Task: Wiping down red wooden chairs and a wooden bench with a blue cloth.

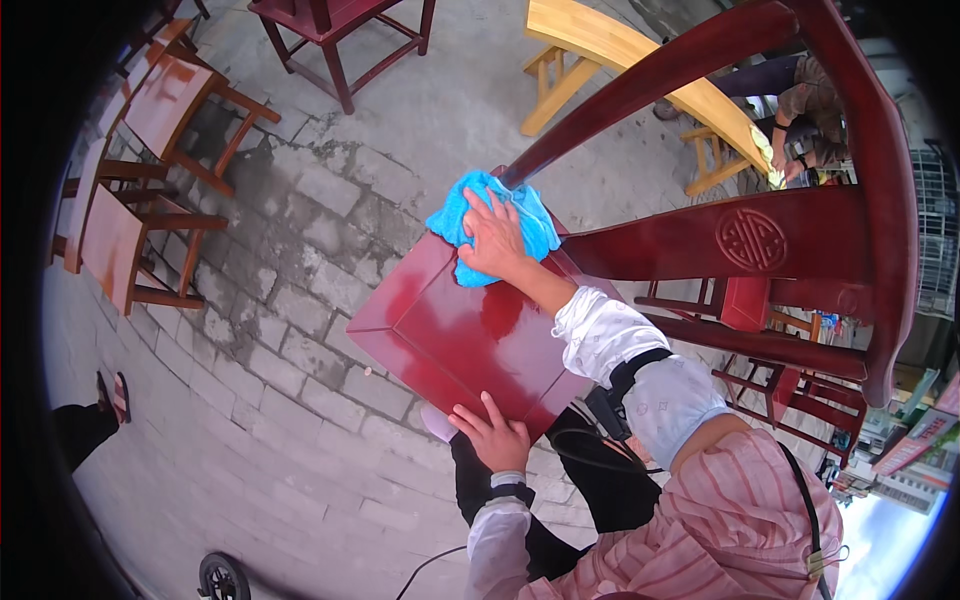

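Observation:
In front of me stands a dark red lacquered wooden chair; its glossy seat (465, 337) has a grooved border and wet-looking patches of shine. My right hand (491, 236) presses a bright blue cloth (540, 225) onto the seat's far corner, by the foot of a back post. The cloth bunches around the fingers and hides that corner. My left hand (491, 442) rests with spread fingers on the seat's near edge. To the right rises the chair back, whose splat (675, 232) bears a round carved medallion (751, 238).
Brown wooden chairs (169, 112) stand at left, another red chair (337, 19) at the top. A person's hands (787, 165) hold a pale cloth at a light wooden bench (600, 34). More red chairs (784, 390) stand behind the chair back. A small wheel (223, 577) shows at bottom left.

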The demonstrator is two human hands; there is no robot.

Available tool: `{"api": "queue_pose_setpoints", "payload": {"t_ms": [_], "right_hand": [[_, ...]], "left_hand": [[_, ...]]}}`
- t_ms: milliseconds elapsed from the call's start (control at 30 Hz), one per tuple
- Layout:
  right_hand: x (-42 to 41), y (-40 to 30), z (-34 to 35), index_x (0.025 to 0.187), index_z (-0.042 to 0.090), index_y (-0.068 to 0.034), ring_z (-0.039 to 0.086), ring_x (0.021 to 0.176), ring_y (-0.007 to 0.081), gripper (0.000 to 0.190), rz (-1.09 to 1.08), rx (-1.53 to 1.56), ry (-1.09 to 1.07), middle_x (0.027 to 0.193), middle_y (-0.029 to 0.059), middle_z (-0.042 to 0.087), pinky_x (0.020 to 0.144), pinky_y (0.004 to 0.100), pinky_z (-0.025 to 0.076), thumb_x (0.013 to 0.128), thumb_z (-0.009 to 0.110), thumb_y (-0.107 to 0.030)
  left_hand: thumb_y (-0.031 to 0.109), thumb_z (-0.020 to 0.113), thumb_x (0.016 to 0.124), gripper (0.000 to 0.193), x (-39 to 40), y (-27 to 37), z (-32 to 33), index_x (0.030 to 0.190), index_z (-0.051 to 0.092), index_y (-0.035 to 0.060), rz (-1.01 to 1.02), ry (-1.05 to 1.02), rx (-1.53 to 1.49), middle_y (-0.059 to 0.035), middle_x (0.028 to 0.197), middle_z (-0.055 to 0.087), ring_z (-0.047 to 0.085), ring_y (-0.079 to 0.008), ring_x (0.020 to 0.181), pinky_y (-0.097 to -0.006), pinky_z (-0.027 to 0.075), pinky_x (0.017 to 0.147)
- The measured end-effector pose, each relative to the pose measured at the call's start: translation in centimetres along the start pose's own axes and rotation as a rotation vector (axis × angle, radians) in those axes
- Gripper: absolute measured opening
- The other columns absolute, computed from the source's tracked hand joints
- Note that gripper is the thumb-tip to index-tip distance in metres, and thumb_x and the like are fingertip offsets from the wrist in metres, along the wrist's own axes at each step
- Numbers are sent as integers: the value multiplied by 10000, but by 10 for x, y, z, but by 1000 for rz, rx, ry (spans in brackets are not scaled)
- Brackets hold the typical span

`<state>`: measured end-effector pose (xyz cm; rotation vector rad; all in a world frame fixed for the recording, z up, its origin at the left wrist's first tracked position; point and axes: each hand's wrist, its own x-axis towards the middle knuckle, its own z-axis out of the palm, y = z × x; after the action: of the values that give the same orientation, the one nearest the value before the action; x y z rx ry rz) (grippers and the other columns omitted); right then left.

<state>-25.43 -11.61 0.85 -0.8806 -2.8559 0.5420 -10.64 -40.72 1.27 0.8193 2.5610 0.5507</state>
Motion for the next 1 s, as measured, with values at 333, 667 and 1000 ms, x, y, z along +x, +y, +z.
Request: {"api": "queue_pose_setpoints", "payload": {"t_ms": [333, 667, 1000], "right_hand": [[-38, -24, 5, 822, 469, -71, 159, 1335, 532, 247, -219, 17, -189, 1466, 217, 259, 1043, 662, 158, 659, 598, -205], [-47, -68, 35, 852, 543, -112, 193, 1359, 442, 257, -139, 13, -74, 1460, 117, 318, 1056, 626, 170, 649, 661, -216], [-25, -33, 19, 994, 489, -116, 203, 1366, 423, 317, 50, 7, 2, 1427, 86, 380, 1029, 669, 142, 717, 624, -190]], "left_hand": [[185, 549, 718, 661, -7, -4, -3, 1353, 410, 61, -26, -19, 51, -421, 1370, 220, 190, -617, 1268, -571, 265, 1052], [165, 534, 698, 680, -1, 2, 2, 1362, 414, 81, -100, 11, 29, -394, 1398, 203, 175, -584, 1295, -536, 294, 1053], [150, 551, 698, 694, -2, 1, 0, 1376, 410, 108, -84, 11, -116, -362, 1426, 188, 167, -555, 1319, -509, 284, 1069]]}}
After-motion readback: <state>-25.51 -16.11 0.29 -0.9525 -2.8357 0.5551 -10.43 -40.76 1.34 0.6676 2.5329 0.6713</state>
